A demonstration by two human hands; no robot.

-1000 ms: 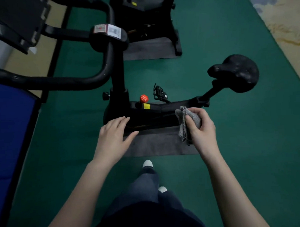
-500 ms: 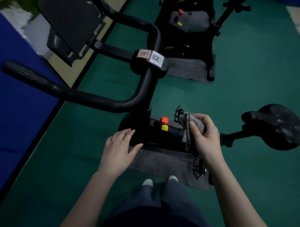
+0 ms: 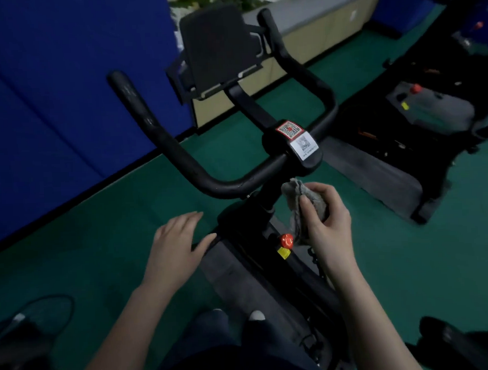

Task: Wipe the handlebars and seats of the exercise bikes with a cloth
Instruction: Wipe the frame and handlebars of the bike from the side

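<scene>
A black exercise bike stands right in front of me. Its curved black handlebar (image 3: 181, 159) sweeps from upper left to a centre clamp with two sticker labels (image 3: 296, 140). My right hand (image 3: 325, 220) is shut on a crumpled grey cloth (image 3: 296, 197), held just below the clamp and not touching the bar. My left hand (image 3: 175, 242) hovers open, palm down, left of the bike's stem, below the bar. The black seat (image 3: 461, 343) shows only partly at the bottom right corner.
A tablet holder (image 3: 218, 50) rises behind the handlebar. A red knob (image 3: 286, 241) and yellow tag sit on the frame. A second bike (image 3: 434, 114) on a grey mat stands at the right. Blue padded wall (image 3: 55, 108) runs along the left; green floor all around.
My view has swung up and left, so the handlebar now fills the centre and the seat has slid to the bottom right corner. My right hand with the cloth has risen toward the clamp.
</scene>
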